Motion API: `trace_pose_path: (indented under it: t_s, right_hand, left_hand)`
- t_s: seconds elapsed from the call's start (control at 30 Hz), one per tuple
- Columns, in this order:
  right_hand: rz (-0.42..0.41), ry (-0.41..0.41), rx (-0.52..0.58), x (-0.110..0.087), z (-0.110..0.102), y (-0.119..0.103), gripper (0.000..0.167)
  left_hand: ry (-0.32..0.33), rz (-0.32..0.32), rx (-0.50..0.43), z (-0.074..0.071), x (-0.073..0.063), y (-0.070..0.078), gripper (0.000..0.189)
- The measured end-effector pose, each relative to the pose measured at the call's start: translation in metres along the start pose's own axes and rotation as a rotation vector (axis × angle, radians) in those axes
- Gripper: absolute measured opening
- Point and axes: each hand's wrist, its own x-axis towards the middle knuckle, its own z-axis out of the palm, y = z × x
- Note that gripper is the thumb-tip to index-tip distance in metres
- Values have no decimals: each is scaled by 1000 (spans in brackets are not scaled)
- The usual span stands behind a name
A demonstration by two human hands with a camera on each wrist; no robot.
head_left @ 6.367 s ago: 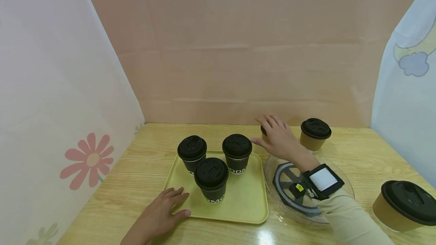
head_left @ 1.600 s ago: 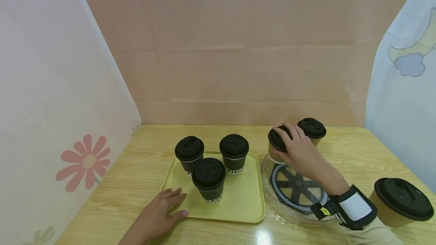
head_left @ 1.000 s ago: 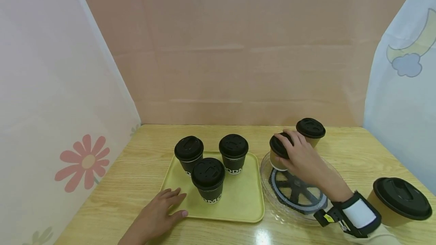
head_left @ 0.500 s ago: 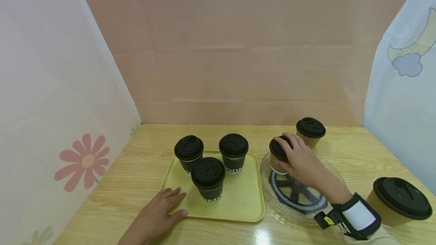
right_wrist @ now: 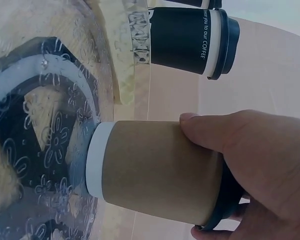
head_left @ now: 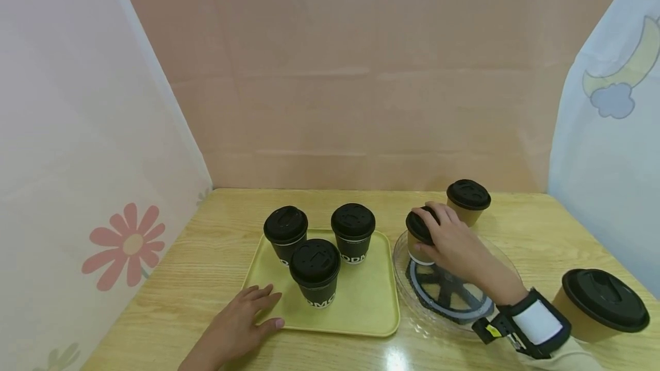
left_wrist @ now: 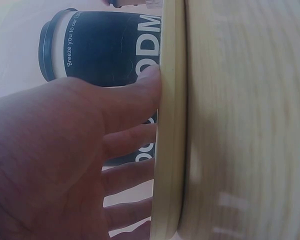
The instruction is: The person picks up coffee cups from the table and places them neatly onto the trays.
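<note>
My right hand [head_left: 459,248] grips a brown paper coffee cup [head_left: 419,249] by its black lid and upper side. The cup stands upright at the far left part of a round clear plate [head_left: 497,256]; in the right wrist view its white base [right_wrist: 99,160] meets the flower-patterned plastic. Through the plate shows a dark wheel-like shape with a grey ring [head_left: 450,291]. My left hand [head_left: 237,328] rests, fingers spread, on the front left edge of a yellow tray [head_left: 368,308]. Three black lidded coffee cups stand on that tray, the nearest cup [head_left: 315,273] in front.
Behind the plate stands another brown cup [head_left: 468,202]. A further brown cup [head_left: 600,305] is at the right, beside my right forearm. The wooden table [head_left: 196,279] meets a plain backdrop at the rear, with printed cloths at both sides.
My right hand reached to a brown cup at the back, took hold of it and brought it forward onto the plate. In the last half second it barely moved. My left hand stayed put.
</note>
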Motion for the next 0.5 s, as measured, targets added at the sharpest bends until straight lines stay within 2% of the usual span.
trace_pose_path:
  t_s: [0.2,0.5]
  right_hand:
    - [33,-37,3,-1,2,2,70]
    - [60,-50,14,-1,-1,2,71]
  left_hand:
    - [10,12,9,1,0,0,59]
    - [-3,12,-2,0,1,0,59]
